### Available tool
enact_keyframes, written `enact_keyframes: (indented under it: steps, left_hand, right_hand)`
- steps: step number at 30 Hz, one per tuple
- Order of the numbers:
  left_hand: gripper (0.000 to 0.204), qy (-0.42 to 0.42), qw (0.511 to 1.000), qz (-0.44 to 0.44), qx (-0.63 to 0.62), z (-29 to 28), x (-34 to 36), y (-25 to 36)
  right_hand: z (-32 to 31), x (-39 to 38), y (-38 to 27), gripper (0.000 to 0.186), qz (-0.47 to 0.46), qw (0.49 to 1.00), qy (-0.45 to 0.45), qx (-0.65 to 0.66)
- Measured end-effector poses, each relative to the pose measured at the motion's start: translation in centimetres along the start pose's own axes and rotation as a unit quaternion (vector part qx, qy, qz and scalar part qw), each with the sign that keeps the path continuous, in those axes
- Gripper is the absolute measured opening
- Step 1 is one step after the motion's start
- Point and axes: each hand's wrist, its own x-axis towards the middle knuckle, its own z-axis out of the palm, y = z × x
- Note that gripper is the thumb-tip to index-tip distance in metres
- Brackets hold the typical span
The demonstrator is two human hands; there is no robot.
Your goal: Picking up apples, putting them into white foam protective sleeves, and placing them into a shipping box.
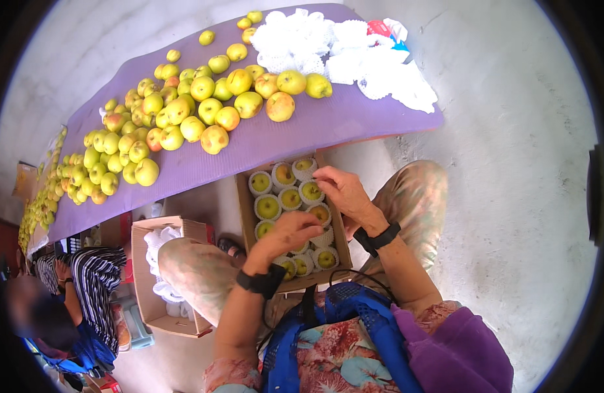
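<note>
An open cardboard box (243, 208) holds green-yellow apples in white foam net sleeves, set in rows between my knees. My left hand (295, 229) is over the middle of the box, fingers loosely bent above the sleeved apples; what lies under its fingertips is partly hidden. My right hand (346, 195) is at the box's upper right, its bent, separated fingers touching the sleeved apple (310, 191) there. Both wrists wear black straps.
A purple-covered table (387, 121) ahead bears many loose apples (215, 137) and white foam nets (292, 42). Left of my knee stands a carton (146, 288) with more nets. A co-worker in striped trousers (95, 278) sits at the far left. Pale floor surrounds us.
</note>
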Motion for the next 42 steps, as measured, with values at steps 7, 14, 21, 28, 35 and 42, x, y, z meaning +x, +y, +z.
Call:
enact_keyframes:
  steps: [7, 14, 21, 28, 35, 42]
  left_hand:
    - [0.026, 0.075, 0.995, -0.047, -0.049, -6.8, -4.3, -0.4]
    - [0.033, 0.130, 0.988, -0.056, -0.066, -7.1, -4.4, -1.3]
    - [0.039, 0.101, 0.992, -0.067, 0.019, -6.3, -4.7, -1.5]
    - [0.037, 0.109, 0.991, -0.045, 0.063, -5.9, -4.7, -1.4]
    - [0.035, 0.099, 0.987, -0.074, 0.100, -5.9, -4.2, -2.0]
    - [0.036, 0.106, 0.986, -0.063, 0.109, -6.0, -4.1, -2.1]
  right_hand:
    - [0.3, 2.5, -3.7, 0.018, -0.128, 0.989, -0.011, -0.073]
    - [-1.1, 2.9, -3.3, 0.025, -0.154, 0.973, 0.005, -0.172]
    - [-4.5, 4.9, -2.5, 0.039, -0.145, 0.948, 0.124, -0.254]
    - [-7.3, 11.1, -0.6, 0.043, -0.126, 0.943, 0.197, -0.239]
    - [-7.3, 15.6, 1.5, 0.047, 0.041, 0.964, 0.184, -0.190]
    - [-7.8, 16.6, 1.6, 0.045, 0.098, 0.978, 0.156, -0.094]
